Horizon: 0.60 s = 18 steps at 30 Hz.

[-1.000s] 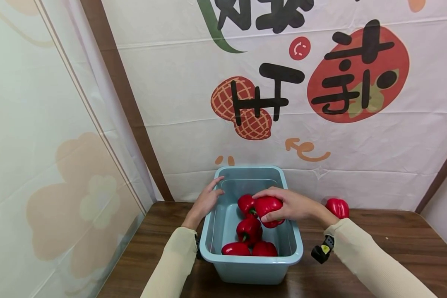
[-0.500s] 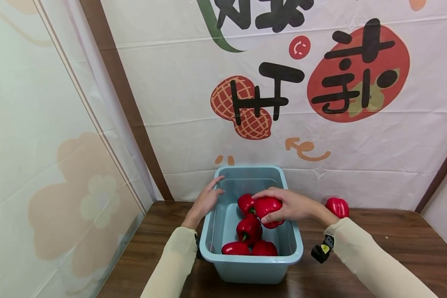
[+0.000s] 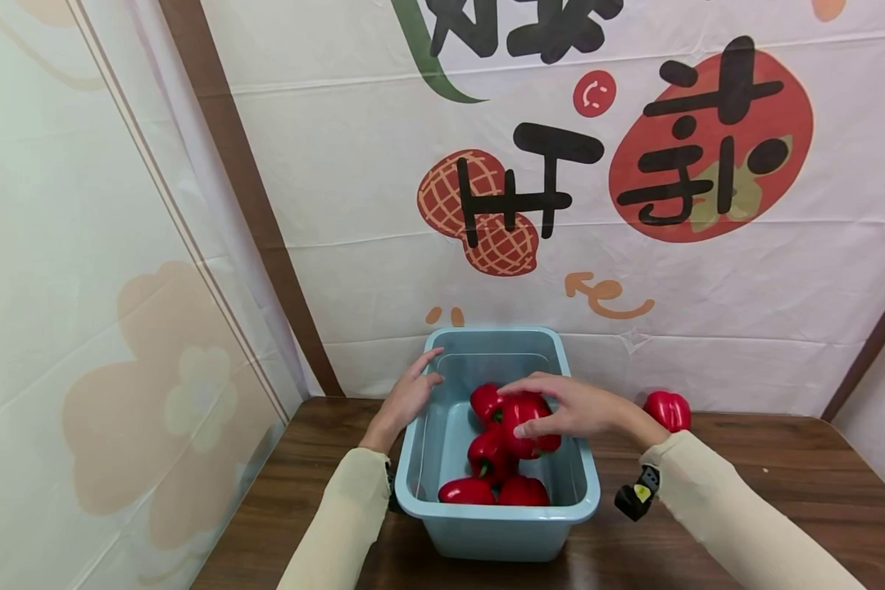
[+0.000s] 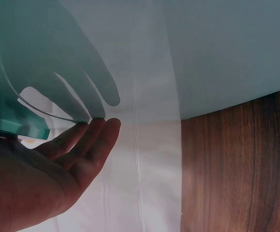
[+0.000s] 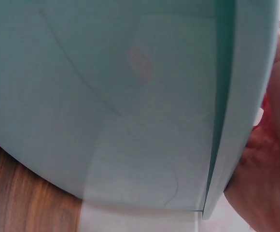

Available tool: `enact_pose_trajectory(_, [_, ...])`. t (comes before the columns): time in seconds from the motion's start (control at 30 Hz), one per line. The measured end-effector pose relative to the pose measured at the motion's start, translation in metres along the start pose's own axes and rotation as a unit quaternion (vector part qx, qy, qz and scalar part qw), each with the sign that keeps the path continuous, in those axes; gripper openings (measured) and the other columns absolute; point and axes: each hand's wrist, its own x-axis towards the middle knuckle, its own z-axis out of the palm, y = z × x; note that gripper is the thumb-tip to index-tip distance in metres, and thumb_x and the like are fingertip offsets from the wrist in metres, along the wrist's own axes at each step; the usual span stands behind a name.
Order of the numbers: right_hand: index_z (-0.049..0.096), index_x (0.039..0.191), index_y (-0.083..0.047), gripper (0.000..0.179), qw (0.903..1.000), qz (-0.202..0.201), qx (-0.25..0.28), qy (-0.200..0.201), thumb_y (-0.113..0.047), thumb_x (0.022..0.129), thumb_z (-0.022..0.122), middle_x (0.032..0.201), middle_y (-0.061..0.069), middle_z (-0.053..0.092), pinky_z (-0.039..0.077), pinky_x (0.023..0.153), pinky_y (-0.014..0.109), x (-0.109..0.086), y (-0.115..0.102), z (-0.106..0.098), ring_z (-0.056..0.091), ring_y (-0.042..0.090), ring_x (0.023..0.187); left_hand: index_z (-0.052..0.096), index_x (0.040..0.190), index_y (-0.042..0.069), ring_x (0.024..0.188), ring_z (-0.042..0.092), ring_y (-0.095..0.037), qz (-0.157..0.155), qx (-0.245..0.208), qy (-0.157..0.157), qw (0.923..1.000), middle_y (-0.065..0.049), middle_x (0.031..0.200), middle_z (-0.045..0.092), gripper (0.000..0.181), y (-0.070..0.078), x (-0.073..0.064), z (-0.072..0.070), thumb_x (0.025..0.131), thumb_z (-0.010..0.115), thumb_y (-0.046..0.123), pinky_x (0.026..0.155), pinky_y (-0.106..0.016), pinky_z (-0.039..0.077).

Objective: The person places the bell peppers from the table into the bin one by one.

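A light blue plastic bin (image 3: 497, 533) stands on the table with several red bell peppers inside. Over its right side reaches my right hand (image 3: 571, 406), thumb and fingers spread around the top of one red bell pepper (image 3: 524, 419) lying against the others. In the right wrist view, part of that hand (image 5: 260, 179) shows past the bin's rim, with a bit of red beyond. My left hand (image 3: 409, 396) rests at the left rim, thumb and forefinger reaching over it. The left wrist view shows its other fingers (image 4: 99, 145) extended, tips at the bin's outer wall.
One more red bell pepper (image 3: 667, 411) lies on the brown wooden table (image 3: 752, 475) to the right, behind my right forearm. A white printed cloth (image 3: 369, 270) hangs right behind the table, and another panel (image 3: 140, 344) hangs at the left.
My right hand's fingers have spread from the pepper they were gripping, and that pepper has turned and settled slightly lower among the others. The left hand stays where it was.
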Motion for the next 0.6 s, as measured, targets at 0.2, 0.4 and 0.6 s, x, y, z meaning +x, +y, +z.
enact_pose_trajectory(0.2, [0.052,0.143,-0.023,0.061,0.9999,-0.007,-0.007,0.01,-0.039,0.087,0.071,0.136,0.001,0.055,0.05,0.096,0.049,0.0008,0.0029,0.0007,0.051,0.025,0.124,0.039,0.152,0.026,0.143,0.032,-0.035,-0.007,0.005,0.007,0.9999,-0.008,0.163,0.025,0.055,0.0012,0.0012,0.0004,0.097,0.045,0.025,0.112,-0.063,0.027])
enact_pose_trajectory(0.4, [0.051,0.144,-0.022,0.061,0.9998,-0.007,0.008,0.019,-0.038,0.089,0.071,0.137,0.002,0.054,0.051,0.094,0.046,-0.0007,0.0047,0.002,0.05,0.029,0.126,0.039,0.152,0.027,0.142,0.034,-0.036,-0.017,0.0,0.007,0.9998,-0.008,0.163,0.025,0.054,0.0022,0.0004,0.0015,0.098,0.044,0.025,0.111,-0.065,0.027])
enact_pose_trajectory(0.6, [0.051,0.144,-0.022,0.059,0.9986,-0.014,0.016,0.048,-0.035,0.09,0.071,0.136,0.002,0.055,0.053,0.09,0.04,-0.0041,0.0058,0.003,0.051,0.028,0.125,0.039,0.152,0.029,0.141,0.035,-0.037,-0.022,-0.004,0.005,0.9997,-0.007,0.163,0.025,0.054,0.0013,0.0013,0.0013,0.098,0.044,0.026,0.11,-0.066,0.028])
